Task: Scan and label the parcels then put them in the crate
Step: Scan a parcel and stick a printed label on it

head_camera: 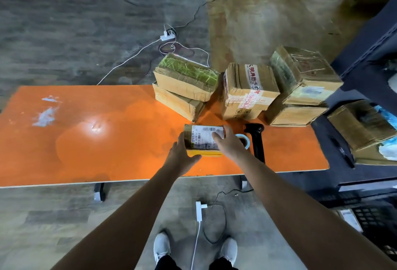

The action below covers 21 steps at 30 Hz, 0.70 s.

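Apparently labelling: left hand [182,155] and right hand [228,144] clasp the parcel [203,138], fingers curled round its sides; next, lift it into the near-right crate [374,220].

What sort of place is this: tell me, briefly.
Probably a parcel dispatch room: taped cardboard parcels on an orange table, a black barcode scanner beside a tape roll.

Orange table [107,140] bears cardboard parcels [247,89], a tape roll [247,140] and a black scanner [257,143].
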Tool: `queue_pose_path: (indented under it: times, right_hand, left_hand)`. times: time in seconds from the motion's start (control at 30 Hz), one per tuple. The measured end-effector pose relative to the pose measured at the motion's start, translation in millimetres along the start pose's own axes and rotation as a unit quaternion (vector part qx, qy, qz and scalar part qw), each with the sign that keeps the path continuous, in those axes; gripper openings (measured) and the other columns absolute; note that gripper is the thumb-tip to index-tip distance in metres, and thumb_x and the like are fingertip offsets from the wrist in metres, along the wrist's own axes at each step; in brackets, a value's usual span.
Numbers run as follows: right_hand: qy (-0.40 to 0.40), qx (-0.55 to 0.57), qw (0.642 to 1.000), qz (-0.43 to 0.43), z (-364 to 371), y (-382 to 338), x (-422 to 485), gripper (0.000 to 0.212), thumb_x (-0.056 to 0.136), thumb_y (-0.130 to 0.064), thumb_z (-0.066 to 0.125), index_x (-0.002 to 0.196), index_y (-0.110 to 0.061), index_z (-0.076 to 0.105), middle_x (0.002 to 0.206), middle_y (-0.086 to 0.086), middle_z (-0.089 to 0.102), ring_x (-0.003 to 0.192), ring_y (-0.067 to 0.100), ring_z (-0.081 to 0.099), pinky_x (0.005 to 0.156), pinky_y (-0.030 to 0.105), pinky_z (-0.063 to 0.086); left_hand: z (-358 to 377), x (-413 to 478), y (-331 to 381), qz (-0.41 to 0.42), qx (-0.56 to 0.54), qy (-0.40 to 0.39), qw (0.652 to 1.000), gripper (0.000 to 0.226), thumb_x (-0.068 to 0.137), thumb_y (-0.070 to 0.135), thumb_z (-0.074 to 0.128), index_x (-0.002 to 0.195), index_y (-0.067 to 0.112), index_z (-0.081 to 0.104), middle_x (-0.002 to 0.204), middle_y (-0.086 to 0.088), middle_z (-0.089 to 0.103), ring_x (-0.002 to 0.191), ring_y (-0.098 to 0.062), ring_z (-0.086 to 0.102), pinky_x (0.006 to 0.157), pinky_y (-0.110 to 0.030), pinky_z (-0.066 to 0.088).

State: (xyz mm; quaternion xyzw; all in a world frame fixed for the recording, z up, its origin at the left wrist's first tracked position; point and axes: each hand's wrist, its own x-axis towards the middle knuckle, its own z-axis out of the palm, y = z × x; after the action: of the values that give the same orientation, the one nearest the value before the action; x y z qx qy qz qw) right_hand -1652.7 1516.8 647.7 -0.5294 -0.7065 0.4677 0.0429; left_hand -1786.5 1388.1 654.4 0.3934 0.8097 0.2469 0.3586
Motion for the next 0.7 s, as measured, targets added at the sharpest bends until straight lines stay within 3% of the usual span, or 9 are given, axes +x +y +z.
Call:
queue_pose_path:
  times: [0.17,0.27,0.43,0.53,0.63,0.7]
  right_hand:
    - [-0.028,0.011,1.0,0.007,-3.0,9.2,-1.4,0.072,0.099,-0.053,0.042,0.156,-0.019,0.015,0.16,0.008,0.026,0.141,0.028,0.034,0.104,0.035,0.033]
    - [-0.022,0.027,0.999,0.003,-11.5,12.7,-4.5,0.068,0.099,-0.053,0.042,0.154,-0.019,0.02,0.156,0.009,0.034,0.137,0.027,0.041,0.1,0.033,0.037]
    - [0.133,-0.006,0.991,-0.012,-39.9,22.2,-7.5,0.045,0.1,-0.038,0.047,0.139,-0.015,0.046,0.135,0.012,0.054,0.12,0.027,0.054,0.088,0.032,0.042]
    - [0.198,-0.095,0.975,0.022,-59.5,46.4,-5.7,0.037,0.099,-0.032,0.048,0.131,-0.014,0.048,0.129,0.014,0.051,0.118,0.033,0.049,0.094,0.041,0.042]
    - [0.165,-0.115,0.975,0.094,-67.0,70.1,1.7,0.044,0.101,-0.036,0.047,0.136,-0.01,0.041,0.129,0.02,0.047,0.118,0.039,0.048,0.091,0.044,0.042]
    - [0.118,-0.071,0.983,0.124,-66.1,82.4,10.7,0.045,0.1,-0.033,0.049,0.136,-0.006,0.039,0.123,0.021,0.052,0.109,0.04,0.055,0.078,0.041,0.045]
  left_hand:
    - [12.9,-1.8,4.0,-0.016,0.02,-0.015,1.0,0.101,0.081,0.035,0.076,0.154,0.017,0.009,0.14,-0.014,0.045,0.129,-0.033,0.042,0.103,-0.045,0.041]
    - [17.7,-3.6,9.6,-0.025,0.04,-0.014,0.999,0.104,0.079,0.038,0.077,0.154,0.017,0.009,0.14,-0.016,0.043,0.13,-0.035,0.039,0.105,-0.047,0.038]
    - [19.6,0.1,26.0,-0.006,0.113,0.027,0.993,0.104,0.073,0.048,0.079,0.151,0.019,0.017,0.145,-0.012,0.033,0.134,-0.034,0.03,0.105,-0.05,0.037]
    - [23.7,5.3,36.2,0.001,0.16,0.038,0.986,0.11,0.072,0.054,0.078,0.153,0.019,0.011,0.152,-0.008,0.023,0.138,-0.033,0.024,0.102,-0.051,0.038]
    - [27.4,11.7,40.7,0.006,0.2,0.042,0.979,0.115,0.072,0.057,0.077,0.154,0.018,0.006,0.155,-0.01,0.018,0.142,-0.033,0.019,0.103,-0.051,0.036]
    - [29.3,14.0,39.2,0.0,0.215,0.043,0.976,0.116,0.071,0.058,0.076,0.154,0.018,0.005,0.157,-0.01,0.015,0.143,-0.032,0.016,0.105,-0.052,0.035]
